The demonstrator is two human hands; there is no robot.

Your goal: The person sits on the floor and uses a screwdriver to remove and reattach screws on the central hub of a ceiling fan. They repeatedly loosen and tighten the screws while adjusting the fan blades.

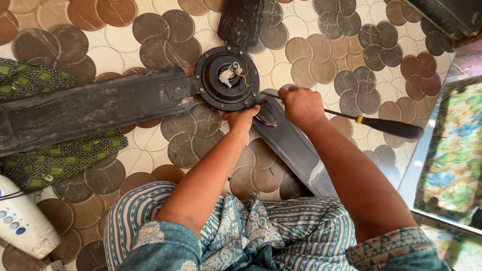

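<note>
Black and dusty, the ceiling fan motor hub (pixel 227 78) lies face-up on the tiled floor (pixel 311 45), just beyond both hands, so its screws can be reached. The left hand (pixel 242 119) presses curled fingers on the hub's near rim, seemingly steadying it. Beside it, the right hand (pixel 300 105) is closed around a screwdriver (pixel 381 125), handle trailing outward, tip toward the hub. A fan blade (pixel 85 108) stretches away left; a white appliance (pixel 22 221) sits farther off.

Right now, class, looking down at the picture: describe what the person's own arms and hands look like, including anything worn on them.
Both forearms are bare. The left hand and right hand show no gloves. Short teal sleeves with a pale printed pattern end above the elbows.
</note>
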